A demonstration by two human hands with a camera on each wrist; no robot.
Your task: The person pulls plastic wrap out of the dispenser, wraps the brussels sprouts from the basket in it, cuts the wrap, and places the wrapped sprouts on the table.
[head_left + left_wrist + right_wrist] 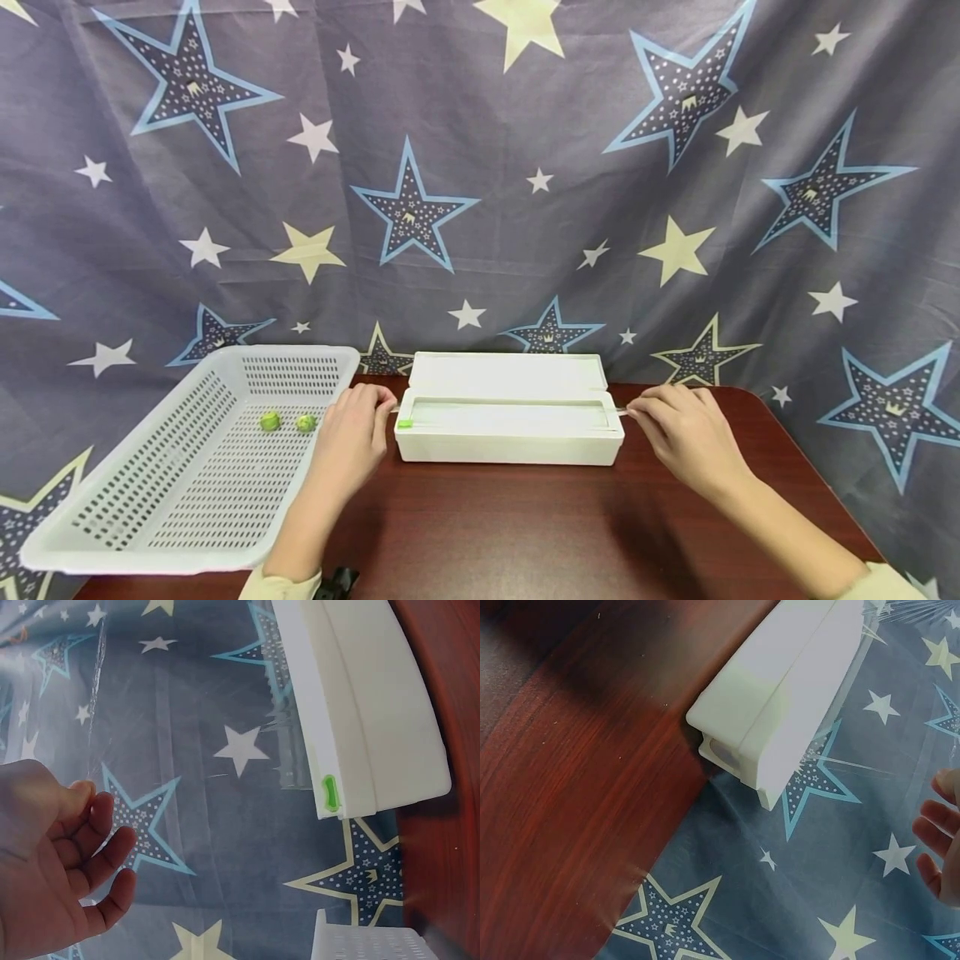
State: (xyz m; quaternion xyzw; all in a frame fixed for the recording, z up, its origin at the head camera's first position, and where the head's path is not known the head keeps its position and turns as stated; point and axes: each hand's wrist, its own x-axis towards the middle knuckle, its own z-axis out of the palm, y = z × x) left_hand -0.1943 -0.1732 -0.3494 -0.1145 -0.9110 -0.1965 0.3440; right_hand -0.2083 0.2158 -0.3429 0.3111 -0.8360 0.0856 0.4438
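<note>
A white cling film dispenser (510,448) stands on the table with its lid (510,372) tilted back and a green slider (405,423) at its front left corner. Clear cling film (96,682) stretches out from it, its edge showing as a wrinkled line in the left wrist view. My left hand (352,433), at the dispenser's left end, pinches one corner of the film between thumb and index finger, the other fingers loosely bent. Off the right end, my right hand (693,433) pinches the opposite corner. In the right wrist view only part of that hand (945,840) shows.
A white perforated basket (150,562) stands at the left, beside my left forearm. Two small round green pieces, one (270,421) left of the other (306,423), lie in it. A star-patterned curtain (480,167) hangs behind the dark red wooden table (495,525).
</note>
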